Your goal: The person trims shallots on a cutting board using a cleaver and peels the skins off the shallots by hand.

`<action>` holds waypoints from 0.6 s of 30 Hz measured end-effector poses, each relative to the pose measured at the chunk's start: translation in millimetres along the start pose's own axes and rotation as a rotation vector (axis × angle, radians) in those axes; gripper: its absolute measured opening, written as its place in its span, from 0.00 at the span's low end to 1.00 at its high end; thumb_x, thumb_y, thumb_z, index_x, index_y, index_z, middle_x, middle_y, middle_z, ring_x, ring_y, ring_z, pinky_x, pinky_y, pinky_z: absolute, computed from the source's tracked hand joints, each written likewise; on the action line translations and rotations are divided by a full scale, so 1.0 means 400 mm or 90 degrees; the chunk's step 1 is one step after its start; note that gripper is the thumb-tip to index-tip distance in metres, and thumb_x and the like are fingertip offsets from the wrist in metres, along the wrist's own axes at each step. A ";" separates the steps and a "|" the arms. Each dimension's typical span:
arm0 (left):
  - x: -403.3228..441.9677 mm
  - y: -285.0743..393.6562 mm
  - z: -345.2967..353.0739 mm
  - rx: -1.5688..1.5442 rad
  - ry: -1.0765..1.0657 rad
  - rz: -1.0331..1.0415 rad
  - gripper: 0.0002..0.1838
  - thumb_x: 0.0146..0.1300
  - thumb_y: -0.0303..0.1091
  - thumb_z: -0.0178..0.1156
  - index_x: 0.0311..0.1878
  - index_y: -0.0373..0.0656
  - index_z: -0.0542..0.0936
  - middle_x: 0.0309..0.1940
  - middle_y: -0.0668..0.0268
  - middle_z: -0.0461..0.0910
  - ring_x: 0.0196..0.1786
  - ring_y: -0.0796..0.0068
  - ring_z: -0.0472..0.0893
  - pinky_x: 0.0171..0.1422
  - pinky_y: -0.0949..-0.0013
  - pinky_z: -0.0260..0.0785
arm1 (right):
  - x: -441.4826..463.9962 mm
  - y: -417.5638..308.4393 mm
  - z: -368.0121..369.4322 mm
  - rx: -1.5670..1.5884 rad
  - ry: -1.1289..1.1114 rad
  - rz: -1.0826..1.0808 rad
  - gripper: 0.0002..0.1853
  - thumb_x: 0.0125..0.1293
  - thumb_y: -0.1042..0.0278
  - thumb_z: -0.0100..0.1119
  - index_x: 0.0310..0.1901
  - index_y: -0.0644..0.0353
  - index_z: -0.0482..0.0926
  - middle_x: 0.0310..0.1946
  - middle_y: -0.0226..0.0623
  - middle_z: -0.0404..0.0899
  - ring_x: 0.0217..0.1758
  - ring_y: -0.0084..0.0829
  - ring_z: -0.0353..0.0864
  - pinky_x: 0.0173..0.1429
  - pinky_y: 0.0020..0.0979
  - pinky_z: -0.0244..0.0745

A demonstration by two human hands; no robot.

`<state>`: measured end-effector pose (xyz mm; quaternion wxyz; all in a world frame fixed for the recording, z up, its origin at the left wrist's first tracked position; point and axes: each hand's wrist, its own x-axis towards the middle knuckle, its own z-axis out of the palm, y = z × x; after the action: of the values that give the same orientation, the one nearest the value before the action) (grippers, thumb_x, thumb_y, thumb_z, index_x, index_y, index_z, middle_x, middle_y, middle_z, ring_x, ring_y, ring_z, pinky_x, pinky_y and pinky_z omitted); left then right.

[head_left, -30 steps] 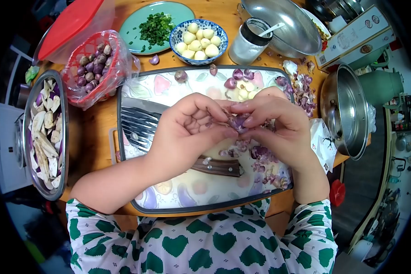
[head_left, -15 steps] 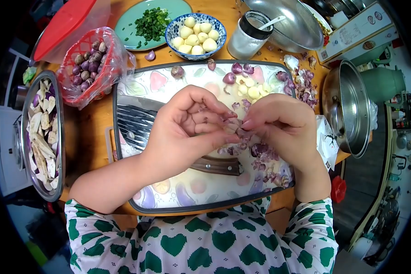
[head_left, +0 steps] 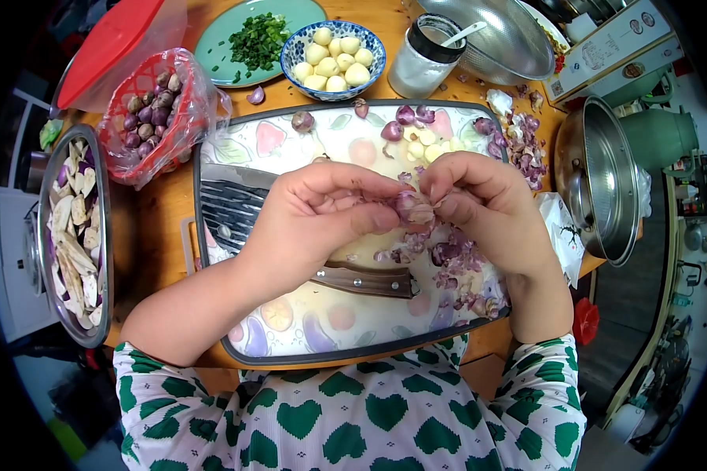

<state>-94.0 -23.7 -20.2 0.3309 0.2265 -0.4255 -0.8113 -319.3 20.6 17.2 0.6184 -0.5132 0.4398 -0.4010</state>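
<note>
Over the cutting board [head_left: 291, 336], my left hand [head_left: 314, 216] pinches a purple-skinned garlic clove [head_left: 413, 208] between thumb and fingers. My right hand [head_left: 487, 208] is closed too, its thumb and forefinger at the right end of the same clove, on its papery skin. Beneath my hands lies a large knife [head_left: 361, 279] with a brown riveted handle; my left hand and forearm cover part of its dark blade. Loose purple skins [head_left: 456, 263] are scattered on the board's right side. Peeled cloves [head_left: 426, 145] and several unpeeled purple ones [head_left: 393, 131] sit behind my hands.
A blue-patterned bowl [head_left: 289, 77] of peeled garlic, a green plate [head_left: 212, 59] with chopped scallions and a jar [head_left: 416, 71] stand behind the board. A red basket [head_left: 118, 153] of unpeeled garlic and a tray [head_left: 94, 334] of cut eggplant are left; a steel basin [head_left: 605, 188] is right.
The garlic clove has turned and shows more of its purple side. My left fingers have closed in around it, and my right hand has shifted slightly up.
</note>
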 end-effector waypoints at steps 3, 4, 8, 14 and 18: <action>0.003 0.006 0.011 -0.021 0.051 -0.052 0.12 0.65 0.12 0.55 0.48 0.32 0.82 0.45 0.56 0.84 0.49 0.68 0.85 0.56 0.70 0.79 | 0.006 0.009 -0.013 0.035 -0.005 0.012 0.07 0.70 0.82 0.55 0.48 0.65 0.79 0.42 0.29 0.81 0.45 0.21 0.84 0.48 0.22 0.80; 0.003 0.005 0.007 0.018 0.050 -0.049 0.12 0.65 0.12 0.55 0.47 0.32 0.82 0.47 0.55 0.84 0.50 0.68 0.85 0.56 0.70 0.79 | 0.007 0.015 -0.018 0.045 -0.005 0.009 0.07 0.70 0.82 0.56 0.48 0.64 0.79 0.42 0.29 0.81 0.45 0.20 0.84 0.48 0.22 0.80; 0.006 0.004 -0.003 0.085 0.031 -0.010 0.14 0.64 0.11 0.52 0.50 0.31 0.81 0.52 0.54 0.81 0.51 0.69 0.83 0.58 0.69 0.78 | 0.008 0.020 -0.019 0.081 0.006 0.026 0.07 0.71 0.81 0.56 0.48 0.64 0.79 0.42 0.28 0.81 0.44 0.19 0.84 0.47 0.21 0.79; -0.002 0.001 0.010 -0.068 -0.027 -0.007 0.21 0.59 0.08 0.58 0.57 0.32 0.74 0.53 0.58 0.79 0.53 0.75 0.81 0.57 0.71 0.76 | 0.006 0.015 0.001 0.040 0.031 0.036 0.08 0.69 0.81 0.58 0.48 0.64 0.79 0.40 0.31 0.84 0.43 0.20 0.85 0.46 0.21 0.80; -0.005 -0.004 0.008 0.038 -0.023 0.016 0.21 0.57 0.09 0.63 0.54 0.33 0.76 0.46 0.63 0.82 0.47 0.78 0.82 0.56 0.73 0.77 | 0.004 0.018 0.007 0.037 0.022 -0.026 0.06 0.68 0.83 0.59 0.43 0.66 0.82 0.39 0.35 0.86 0.40 0.21 0.85 0.45 0.21 0.80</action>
<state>-95.1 -19.7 -19.9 0.3264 0.2161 -0.4583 -0.7980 -316.0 21.0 9.9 0.6168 -0.4970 0.4281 -0.4351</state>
